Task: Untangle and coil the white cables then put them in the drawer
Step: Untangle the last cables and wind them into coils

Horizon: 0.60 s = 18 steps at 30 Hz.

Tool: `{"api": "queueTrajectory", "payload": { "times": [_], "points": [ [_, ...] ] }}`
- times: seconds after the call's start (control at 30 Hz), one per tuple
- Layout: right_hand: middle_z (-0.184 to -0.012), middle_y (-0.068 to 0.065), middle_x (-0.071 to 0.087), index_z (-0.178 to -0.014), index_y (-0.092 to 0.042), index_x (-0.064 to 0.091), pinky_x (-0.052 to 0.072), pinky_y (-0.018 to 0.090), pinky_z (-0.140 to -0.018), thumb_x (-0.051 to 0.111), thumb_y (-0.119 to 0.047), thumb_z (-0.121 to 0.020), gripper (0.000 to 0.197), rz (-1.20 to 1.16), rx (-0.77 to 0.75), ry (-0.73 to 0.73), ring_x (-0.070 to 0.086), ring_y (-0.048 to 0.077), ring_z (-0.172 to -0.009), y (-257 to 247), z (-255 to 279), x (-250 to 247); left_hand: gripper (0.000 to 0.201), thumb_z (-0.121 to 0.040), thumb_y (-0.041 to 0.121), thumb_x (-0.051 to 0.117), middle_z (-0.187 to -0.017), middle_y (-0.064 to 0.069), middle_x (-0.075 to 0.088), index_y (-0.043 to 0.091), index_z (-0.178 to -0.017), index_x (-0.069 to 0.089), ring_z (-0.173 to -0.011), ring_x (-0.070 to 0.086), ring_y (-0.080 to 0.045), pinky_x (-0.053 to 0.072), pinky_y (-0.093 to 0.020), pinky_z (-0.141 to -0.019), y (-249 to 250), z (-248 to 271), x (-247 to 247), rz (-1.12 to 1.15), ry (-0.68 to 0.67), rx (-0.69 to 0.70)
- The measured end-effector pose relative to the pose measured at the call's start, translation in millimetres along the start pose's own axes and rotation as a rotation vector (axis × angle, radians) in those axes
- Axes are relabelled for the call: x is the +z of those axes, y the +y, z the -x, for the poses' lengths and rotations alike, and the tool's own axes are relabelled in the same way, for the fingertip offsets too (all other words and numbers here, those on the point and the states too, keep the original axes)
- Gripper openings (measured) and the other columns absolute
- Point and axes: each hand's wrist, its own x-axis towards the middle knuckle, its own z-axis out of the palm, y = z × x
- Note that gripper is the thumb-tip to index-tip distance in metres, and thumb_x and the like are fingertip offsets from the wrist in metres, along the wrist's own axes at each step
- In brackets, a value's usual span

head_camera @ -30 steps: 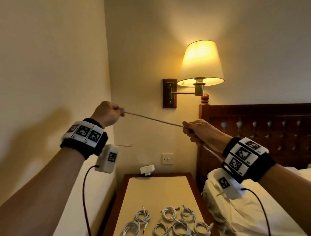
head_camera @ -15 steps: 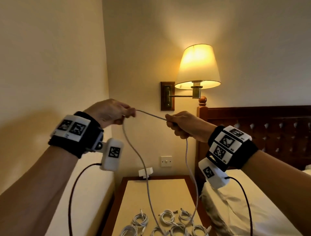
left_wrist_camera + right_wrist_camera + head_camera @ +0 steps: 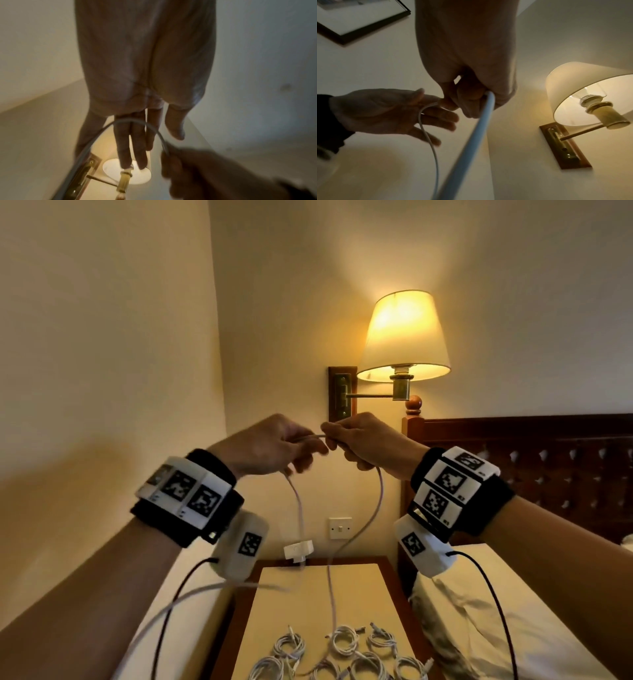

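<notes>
Coiled cables (image 3: 342, 659) lie on the table (image 3: 281, 604) below both hands, nearest the viewer. Above them, the left hand (image 3: 270, 448) and the right hand (image 3: 368, 440) meet at chest height, almost touching, with one white cable (image 3: 371, 515) bridging them. The left hand's fingers (image 3: 132, 142) are extended, and the cable loops across them, held at the thumb side. The right hand is closed on the cable, which leaves its fist and hangs down to the table. A second strand drops from under the left hand. The cable appears light, limp and smooth — likely to slip and spring out of a loose loop, so it is best pinched close to the last turn, away from the connectors. Beyond the hands stands a lit wall lamp (image 3: 404, 337) — no drawer is visible.
</notes>
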Motion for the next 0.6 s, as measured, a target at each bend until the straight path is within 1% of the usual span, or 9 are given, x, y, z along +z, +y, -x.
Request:
{"api": "queueTrajectory", "payload": {
  "times": [0.1,0.17,0.27,0.33,0.4,0.43,0.5,0.53,0.6],
  "points": [
    [-0.054,-0.004,0.037,-0.073,-0.014,0.054,0.029,0.018,-0.040,0.045,-0.042,-0.100,0.040,-0.026,0.085,0.033,0.033,0.006,-0.043,16.9,5.6,-7.5,0.028,-0.098,0.026,0.052,-0.060,0.006,0.046,0.021,-0.075,0.068,-0.058,0.040,-0.011,0.034,-0.026,-0.055,-20.3,-2.6,-15.6,-0.006,0.182,-0.091],
    [-0.054,-0.004,0.037,-0.071,-0.015,0.052,0.028,0.019,-0.041,0.044,-0.042,-0.100,0.041,-0.033,0.143,0.028,0.032,0.007,-0.043,36.5,14.3,-16.3,0.030,-0.097,0.025,0.055,-0.057,0.003,0.040,0.018,-0.071,0.068,-0.053,0.034,-0.014,0.029,-0.025,-0.052,-37.9,5.2,-40.9,-0.037,0.261,-0.230],
    [-0.056,-0.003,0.036,-0.074,-0.014,0.053,0.026,0.021,-0.043,0.043,-0.039,-0.101,0.039,-0.076,0.125,0.025,0.030,0.008,-0.045,48.1,21.6,-18.0,0.031,-0.089,0.044,0.059,-0.078,0.003,0.061,0.018,-0.099,0.072,-0.071,0.054,-0.012,0.043,-0.024,-0.068,-42.4,24.3,-51.3,-0.116,-0.062,-0.318],
    [-0.056,-0.003,0.037,-0.075,-0.013,0.053,0.027,0.020,-0.043,0.042,-0.038,-0.102,0.038,-0.076,0.068,0.010,0.031,0.007,-0.045,38.3,19.8,-9.9,0.070,-0.074,0.070,0.059,-0.111,0.007,0.066,0.026,-0.129,0.057,-0.103,0.060,-0.007,0.045,-0.027,-0.092,-33.6,26.8,-41.4,-0.054,-0.210,-0.249],
    [-0.056,-0.004,0.038,-0.077,-0.013,0.055,0.028,0.020,-0.043,0.042,-0.038,-0.102,0.038,-0.037,-0.005,-0.015,0.032,0.007,-0.046,22.8,14.1,2.5,0.090,-0.065,0.081,0.058,-0.121,0.006,0.064,0.026,-0.136,0.049,-0.113,0.059,-0.009,0.044,-0.032,-0.098,-24.8,18.7,-26.6,0.080,-0.241,-0.145],
    [-0.057,-0.004,0.039,-0.078,-0.013,0.056,0.029,0.019,-0.043,0.041,-0.038,-0.102,0.038,-0.014,-0.041,-0.024,0.033,0.007,-0.046,16.2,10.8,8.6,0.078,-0.074,0.074,0.057,-0.114,0.004,0.067,0.022,-0.132,0.052,-0.107,0.063,-0.012,0.047,-0.033,-0.095,-20.6,13.8,-16.3,0.168,-0.252,-0.106],
    [-0.057,-0.003,0.040,-0.078,-0.012,0.057,0.030,0.019,-0.042,0.040,-0.039,-0.102,0.040,-0.001,-0.076,-0.042,0.034,0.007,-0.045,9.1,5.1,17.2,0.039,-0.094,0.046,0.050,-0.080,0.002,0.065,0.015,-0.114,0.064,-0.075,0.063,-0.013,0.053,-0.029,-0.073,-15.3,4.8,-0.4,0.277,-0.184,-0.085],
    [-0.055,-0.003,0.040,-0.075,-0.013,0.056,0.030,0.019,-0.042,0.039,-0.041,-0.102,0.042,-0.016,-0.059,-0.046,0.033,0.007,-0.044,10.0,3.2,18.0,0.030,-0.097,0.037,0.048,-0.066,0.005,0.055,0.015,-0.101,0.068,-0.062,0.053,-0.012,0.048,-0.026,-0.060,-14.9,2.6,1.0,0.264,-0.092,-0.089],
    [-0.052,-0.005,0.038,-0.072,-0.015,0.053,0.030,0.019,-0.042,0.038,-0.043,-0.102,0.044,-0.021,0.015,-0.042,0.033,0.008,-0.043,21.0,4.7,11.6,0.031,-0.099,0.031,0.050,-0.056,0.005,0.041,0.014,-0.080,0.067,-0.053,0.036,-0.011,0.034,-0.024,-0.049,-25.2,0.4,-10.5,0.145,0.110,-0.147]
  ]
}}
